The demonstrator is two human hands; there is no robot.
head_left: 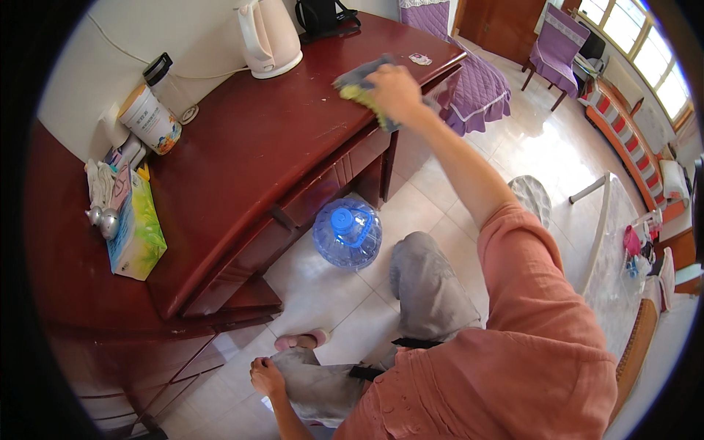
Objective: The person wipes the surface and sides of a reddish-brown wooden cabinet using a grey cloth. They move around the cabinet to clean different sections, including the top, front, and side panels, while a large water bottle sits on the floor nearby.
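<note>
One fuzzy grey-and-yellow cloth is lying bunched on the glossy, dark-red wooden bench, its shaggy yellow edge drooping over the front rim. The person's right hand is bearing down on it from above, the fingers bending over the soft folds and holding them. The left hand is resting by the knee of the creased grey trousers, its fingers curling inward; whether they are holding anything, one cannot tell.

Along the wall side, a smooth cream electric kettle is standing upright, while a clear, black-lidded bottle is rising just beside a white cylindrical tub. A boxy green-and-yellow tissue pack is sitting nearer the person. Below, a ribbed, transparent plastic water jug with a round blue cap is standing on the pale tiles. Beyond the bench's far end, a quilted purple chair cover is falling in ruffles.
</note>
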